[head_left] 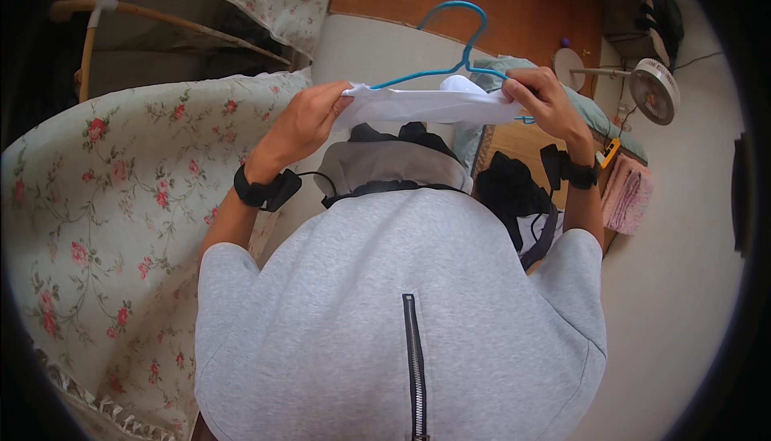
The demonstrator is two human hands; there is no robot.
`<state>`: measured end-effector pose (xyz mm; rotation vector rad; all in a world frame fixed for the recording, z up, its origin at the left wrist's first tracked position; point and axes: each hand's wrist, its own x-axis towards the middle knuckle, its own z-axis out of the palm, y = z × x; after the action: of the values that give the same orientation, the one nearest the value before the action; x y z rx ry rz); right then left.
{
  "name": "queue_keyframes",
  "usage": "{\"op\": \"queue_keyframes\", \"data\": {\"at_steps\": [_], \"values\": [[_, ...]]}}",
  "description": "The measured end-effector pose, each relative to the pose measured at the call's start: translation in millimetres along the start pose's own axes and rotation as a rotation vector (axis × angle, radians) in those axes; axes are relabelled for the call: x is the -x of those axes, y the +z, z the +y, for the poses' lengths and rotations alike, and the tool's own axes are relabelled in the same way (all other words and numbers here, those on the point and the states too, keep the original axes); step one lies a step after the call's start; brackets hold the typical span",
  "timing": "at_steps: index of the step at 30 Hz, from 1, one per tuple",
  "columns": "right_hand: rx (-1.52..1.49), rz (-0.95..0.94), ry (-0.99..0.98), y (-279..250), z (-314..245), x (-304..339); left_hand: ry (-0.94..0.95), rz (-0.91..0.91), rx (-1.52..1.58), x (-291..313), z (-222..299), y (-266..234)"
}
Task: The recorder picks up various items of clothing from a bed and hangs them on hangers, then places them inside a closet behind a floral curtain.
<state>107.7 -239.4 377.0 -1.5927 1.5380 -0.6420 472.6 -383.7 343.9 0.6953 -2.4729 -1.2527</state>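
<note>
We record both hands raised in front of the chest, each gripping one end of a white garment [418,106] that is stretched level between them. The left hand [309,120] has its fingers closed on the garment's left edge, thumb pressed on top. The right hand [542,102] is clamped on the right edge, fingers curled over the cloth and over the arm of a blue wire hanger [454,43] — the hanger's hook rises above the garment, and its shoulders run into the fabric. The garment is held in the air, clear of any surface, above a heap of grey and black clothing [393,160] lying near the person's front. Each wrist carries a black strap [263,190]. To the left we note a floral bedcover [120,200]; to the right, on the pale floor, a small white fan [652,89] and a folded pink towel [628,193] — both well apart from the hands. A grey zipped top [401,320] fills the lower view
</note>
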Motion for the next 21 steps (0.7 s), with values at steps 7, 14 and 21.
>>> {"op": "queue_keyframes", "data": {"at_steps": [7, 14, 21], "values": [[0.091, -0.115, -0.134, 16, -30, -29, -0.046, -0.027, 0.297, -11, 43, 1], [-0.039, -0.607, -0.021, 22, -13, -14, 0.067, -0.091, -0.053, 1, 43, -39], [-0.056, -0.225, -0.183, 36, 13, -2, 0.016, -0.025, -0.001, 27, 36, -56]]}}
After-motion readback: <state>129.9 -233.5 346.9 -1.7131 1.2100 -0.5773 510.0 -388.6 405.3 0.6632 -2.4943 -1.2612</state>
